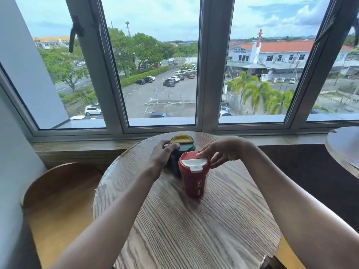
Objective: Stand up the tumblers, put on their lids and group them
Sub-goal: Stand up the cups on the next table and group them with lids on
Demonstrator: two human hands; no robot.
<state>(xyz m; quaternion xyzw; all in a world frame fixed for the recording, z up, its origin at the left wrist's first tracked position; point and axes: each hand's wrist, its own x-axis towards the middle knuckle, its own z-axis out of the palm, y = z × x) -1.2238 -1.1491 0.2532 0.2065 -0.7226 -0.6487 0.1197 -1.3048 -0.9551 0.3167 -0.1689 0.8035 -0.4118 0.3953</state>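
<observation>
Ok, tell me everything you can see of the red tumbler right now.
The red tumbler stands upright near the middle of the round wooden table, tapering toward its base, with white lettering down its side. It looks like matte plastic. A red lid with a white flip tab sits on top, apparently closed. The right hand touches the lid's far rim with its fingertips. The dark green tumbler stands close behind it, held by the left hand; whether the two touch is unclear.
</observation>
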